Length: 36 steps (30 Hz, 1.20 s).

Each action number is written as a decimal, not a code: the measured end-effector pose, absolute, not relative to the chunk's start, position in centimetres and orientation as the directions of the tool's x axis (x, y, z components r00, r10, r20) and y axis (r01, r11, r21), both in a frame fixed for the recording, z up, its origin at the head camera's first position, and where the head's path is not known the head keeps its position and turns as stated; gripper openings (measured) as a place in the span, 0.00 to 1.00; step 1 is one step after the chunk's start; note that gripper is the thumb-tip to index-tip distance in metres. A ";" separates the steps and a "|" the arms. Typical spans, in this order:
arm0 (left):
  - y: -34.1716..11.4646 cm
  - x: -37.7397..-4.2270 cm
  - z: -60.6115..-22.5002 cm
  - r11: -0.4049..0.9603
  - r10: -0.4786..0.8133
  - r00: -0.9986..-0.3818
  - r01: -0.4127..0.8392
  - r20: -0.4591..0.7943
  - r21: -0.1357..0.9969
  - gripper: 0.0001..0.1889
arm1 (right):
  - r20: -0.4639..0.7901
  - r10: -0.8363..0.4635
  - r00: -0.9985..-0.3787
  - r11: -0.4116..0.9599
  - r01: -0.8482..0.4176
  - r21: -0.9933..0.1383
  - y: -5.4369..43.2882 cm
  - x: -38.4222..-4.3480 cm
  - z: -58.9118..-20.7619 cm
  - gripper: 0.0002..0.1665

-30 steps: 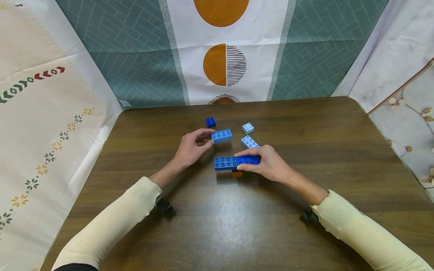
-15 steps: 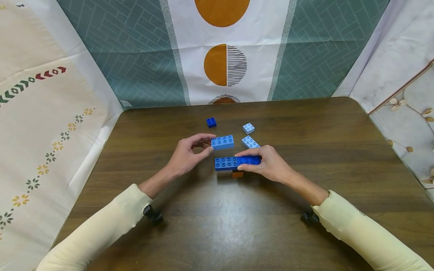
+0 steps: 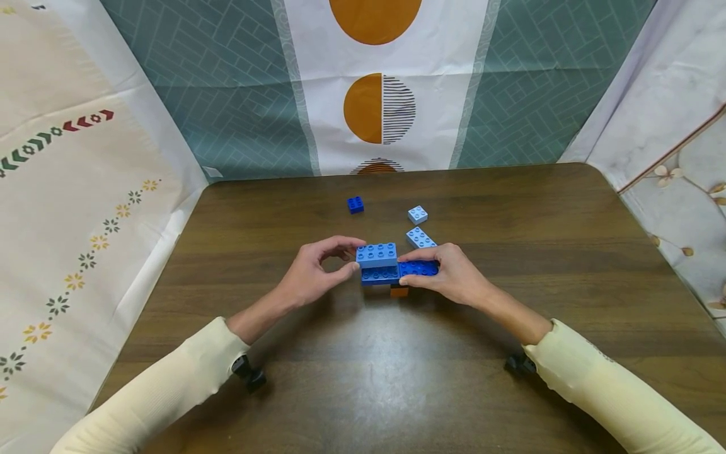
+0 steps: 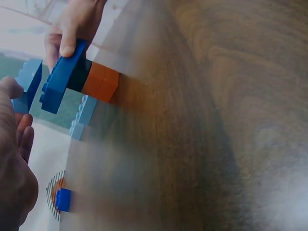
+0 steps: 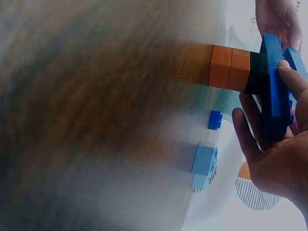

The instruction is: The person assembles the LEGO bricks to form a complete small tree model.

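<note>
My left hand (image 3: 314,271) pinches a light blue toy brick (image 3: 377,254) by its left end, between thumb and fingers. That brick hangs just above a dark blue brick (image 3: 380,275); the left wrist view shows a gap between them. My right hand (image 3: 450,271) grips a second dark blue brick (image 3: 418,268), which lies end to end with the first. Both dark blue bricks rest across a short column: a dark green-black brick (image 5: 257,72) on top and two orange bricks (image 5: 230,68) below, standing on the table.
Beyond the hands, a small dark blue brick (image 3: 355,204), a small pale blue brick (image 3: 417,214) and a longer pale blue brick (image 3: 421,238) lie on the wooden table (image 3: 272,391). A patterned cloth (image 3: 244,88) hangs behind the table's far edge.
My left hand has brought the light blue brick toward me and slightly right, from behind the dark blue bricks to over the left one. My right hand has stayed in place.
</note>
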<state>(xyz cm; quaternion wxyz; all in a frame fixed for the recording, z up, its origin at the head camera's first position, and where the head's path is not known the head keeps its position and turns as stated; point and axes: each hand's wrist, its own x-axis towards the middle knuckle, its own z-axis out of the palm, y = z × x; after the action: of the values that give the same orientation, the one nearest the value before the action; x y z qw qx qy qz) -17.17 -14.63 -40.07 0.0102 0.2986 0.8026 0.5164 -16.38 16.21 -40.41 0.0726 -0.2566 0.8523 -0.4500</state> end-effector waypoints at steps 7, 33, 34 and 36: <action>-14.5 -16.7 -40.6 0.274 0.518 -0.802 0.486 0.299 0.830 0.19 | 0.108 -0.496 -0.862 0.471 -0.371 -0.800 16.2 -16.3 -40.4 0.25; -13.0 -16.4 -41.1 0.274 0.544 -0.761 0.559 0.354 0.782 0.19 | 0.097 -0.482 -0.871 0.495 -0.361 -0.791 15.9 -16.4 -40.4 0.28; -13.0 -16.4 -41.1 0.275 0.545 -0.760 0.562 0.355 0.780 0.19 | 0.097 -0.481 -0.871 0.496 -0.362 -0.789 15.9 -16.4 -40.4 0.28; -12.9 -16.3 -41.1 0.279 0.546 -0.757 0.567 0.358 0.775 0.19 | 0.098 -0.480 -0.872 0.499 -0.363 -0.787 15.9 -16.4 -40.4 0.28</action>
<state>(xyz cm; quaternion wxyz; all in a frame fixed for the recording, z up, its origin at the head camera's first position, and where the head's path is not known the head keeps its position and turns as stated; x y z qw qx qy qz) -16.26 -12.89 -41.10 -0.0106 0.3483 0.7996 0.4892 -16.38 15.94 -40.41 0.0668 -0.2441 0.8630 -0.4372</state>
